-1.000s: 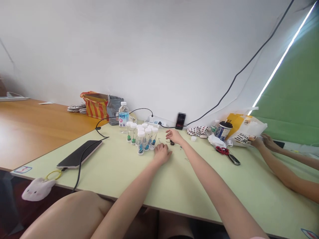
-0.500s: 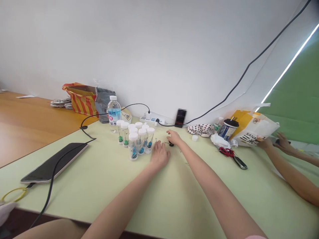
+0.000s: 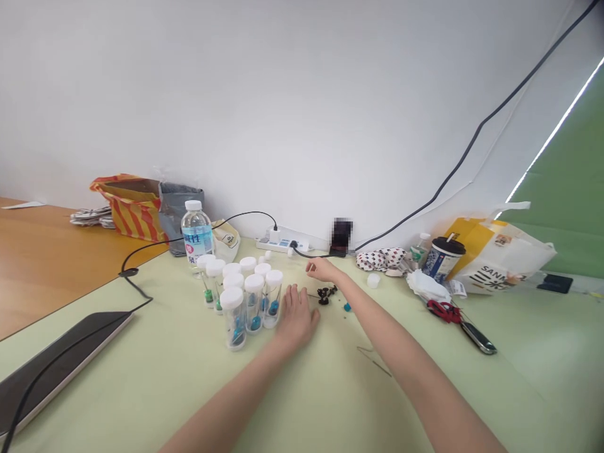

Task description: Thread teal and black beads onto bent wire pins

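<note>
White-capped vials (image 3: 248, 308) cluster on a green worktop (image 3: 155, 358), the left hand (image 3: 296, 318) resting just beside them, the right hand (image 3: 323, 270) apart, near small dark parts (image 3: 324, 294), apparently wire coils.

Bright, even room light, faint shadows, glare beside the green curtain (image 3: 580, 189), wide-angle bending at edges

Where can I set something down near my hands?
Bare tabletop lies between the dark tablet and the capped vials, and right of your right forearm, below the red scissors. It's crowded around the vials and your left hand.
</note>
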Motion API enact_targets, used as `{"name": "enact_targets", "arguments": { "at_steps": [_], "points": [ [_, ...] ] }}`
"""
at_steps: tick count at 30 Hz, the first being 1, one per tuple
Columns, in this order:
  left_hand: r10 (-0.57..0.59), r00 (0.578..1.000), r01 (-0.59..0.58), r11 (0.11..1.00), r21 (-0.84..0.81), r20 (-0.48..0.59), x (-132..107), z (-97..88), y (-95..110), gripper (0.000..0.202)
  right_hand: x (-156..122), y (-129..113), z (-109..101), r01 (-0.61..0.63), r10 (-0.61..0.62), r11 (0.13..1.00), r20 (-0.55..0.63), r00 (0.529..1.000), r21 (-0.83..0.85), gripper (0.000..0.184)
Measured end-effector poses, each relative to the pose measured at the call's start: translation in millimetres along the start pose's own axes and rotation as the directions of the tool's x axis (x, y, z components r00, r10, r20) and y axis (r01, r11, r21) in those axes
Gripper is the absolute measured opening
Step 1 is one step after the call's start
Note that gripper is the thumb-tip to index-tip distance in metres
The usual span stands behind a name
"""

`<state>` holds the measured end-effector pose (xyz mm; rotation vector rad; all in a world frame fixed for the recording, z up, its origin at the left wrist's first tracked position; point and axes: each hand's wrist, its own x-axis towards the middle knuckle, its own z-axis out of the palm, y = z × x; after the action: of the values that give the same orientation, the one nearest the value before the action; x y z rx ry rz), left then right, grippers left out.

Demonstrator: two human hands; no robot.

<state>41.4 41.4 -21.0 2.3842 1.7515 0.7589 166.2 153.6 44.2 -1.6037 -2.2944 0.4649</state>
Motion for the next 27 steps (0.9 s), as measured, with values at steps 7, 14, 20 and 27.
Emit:
{"name": "enact_targets", "arguments": {
  "at_steps": [7, 14, 20, 27],
  "points": [
    [0.159, 0.986, -0.16, 0.987, 0.003, 0.055, 12.1, -3.9, 3.3, 0.032, -65.3, 43.8, -18.4, 0.127, -0.127, 0.989, -0.004, 0.992, 0.077, 0.023],
    [0.128, 0.989, -0.126, 0.991, -0.04, 0.067, 19.4, -6.3, 1.4, 0.022, -100.4, 55.7, 1.5, 0.164, -0.134, 0.975, -0.191, 0.972, 0.148, 0.032],
    [0.115, 0.993, -0.114, 0.992, -0.051, 0.022, 21.2, 0.0, -3.2, 0.022, -103.9, 33.4, 10.8, 0.112, -0.09, 0.991, -0.245, 0.965, 0.078, 0.032],
    [0.16, 0.987, -0.162, 0.977, -0.136, -0.023, 16.5, 1.7, -10.6, 0.034, -104.1, -0.2, 20.6, 0.025, -0.048, 0.992, -0.188, 0.981, -0.127, 0.018]
  ]
}}
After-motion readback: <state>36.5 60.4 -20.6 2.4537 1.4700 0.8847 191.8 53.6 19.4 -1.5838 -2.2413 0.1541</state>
